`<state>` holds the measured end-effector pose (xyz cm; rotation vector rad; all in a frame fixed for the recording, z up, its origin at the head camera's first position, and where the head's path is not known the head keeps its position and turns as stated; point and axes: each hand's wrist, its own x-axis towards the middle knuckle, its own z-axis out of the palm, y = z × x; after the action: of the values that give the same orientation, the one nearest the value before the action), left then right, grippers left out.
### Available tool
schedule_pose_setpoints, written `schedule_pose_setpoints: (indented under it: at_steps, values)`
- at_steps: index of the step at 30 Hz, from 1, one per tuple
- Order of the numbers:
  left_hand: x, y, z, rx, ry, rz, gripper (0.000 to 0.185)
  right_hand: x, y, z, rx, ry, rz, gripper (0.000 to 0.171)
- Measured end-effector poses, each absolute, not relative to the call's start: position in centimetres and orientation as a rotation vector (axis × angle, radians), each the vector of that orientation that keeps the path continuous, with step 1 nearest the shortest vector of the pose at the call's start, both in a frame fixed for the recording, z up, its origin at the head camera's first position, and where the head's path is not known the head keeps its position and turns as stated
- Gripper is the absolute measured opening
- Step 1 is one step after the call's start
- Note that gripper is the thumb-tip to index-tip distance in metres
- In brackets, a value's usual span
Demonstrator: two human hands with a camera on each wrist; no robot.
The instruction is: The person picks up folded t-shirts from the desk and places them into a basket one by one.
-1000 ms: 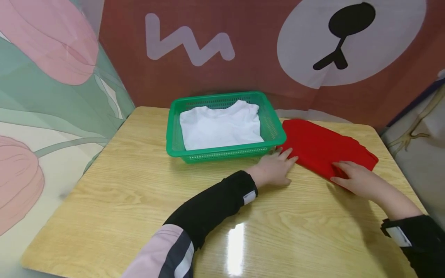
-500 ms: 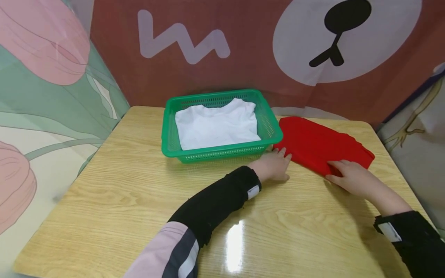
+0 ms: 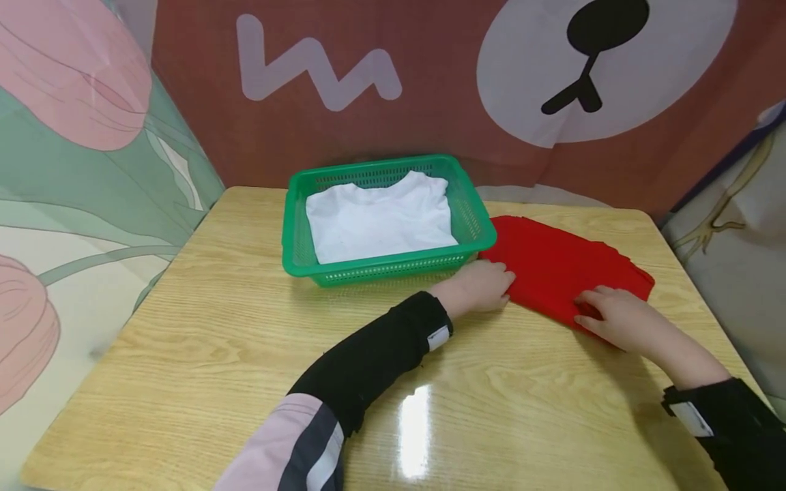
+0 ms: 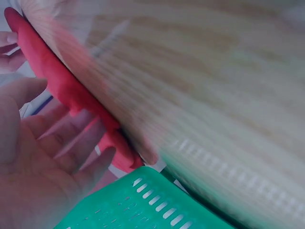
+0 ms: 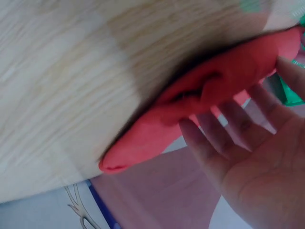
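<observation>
A folded red cloth (image 3: 552, 266) lies on the table to the right of a green basket (image 3: 374, 269). My left hand (image 3: 482, 285) rests on the cloth's left end, close to the basket's front right corner. In the left wrist view its fingers (image 4: 81, 138) are loosely extended against the cloth, with the thumb apart. Farther right, my right hand (image 3: 620, 317) touches the cloth near its front edge. The right wrist view shows that hand's fingers (image 5: 214, 133) extended onto the cloth, its thumb standing away. Inside the basket a white folded garment (image 3: 381, 218) lies flat.
The wooden table (image 3: 245, 354) has a bright light reflection near its front. Behind it hangs a brown printed cloth backdrop (image 3: 430, 123), with a floral sheet (image 3: 92, 204) at the left.
The red cloth has slid slightly towards me under my hands. My left hand's fingers look more bent from above than before. The head view has shifted a little; the basket stays put.
</observation>
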<state>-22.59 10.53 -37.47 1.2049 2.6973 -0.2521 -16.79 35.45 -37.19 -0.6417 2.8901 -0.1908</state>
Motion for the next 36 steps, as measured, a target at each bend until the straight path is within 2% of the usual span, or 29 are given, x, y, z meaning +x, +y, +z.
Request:
schedule_pose_setpoints:
  at_steps: [5, 20, 24, 36]
  values:
    - [-22.4, 10.5, -37.4, 1.275, 2.671, -0.163, 0.037, -15.9, 35.3, -36.7, -0.702, 2.854, -0.202, 0.022]
    - [-20.5, 11.0, -37.0, 1.286, 2.542, -0.152, 0.011, -13.8, 33.9, -36.1, -0.788, 2.801, -0.118, 0.019]
    - [-20.2, 11.1, -36.7, 1.26, 2.47, -0.135, 0.01, -13.1, 33.6, -36.0, -0.768, 2.794, -0.073, 0.023]
    - [-18.7, 11.9, -36.4, 1.161, 2.39, -0.149, 0.024, -11.7, 32.5, -35.9, -0.737, 2.747, -0.037, 0.026]
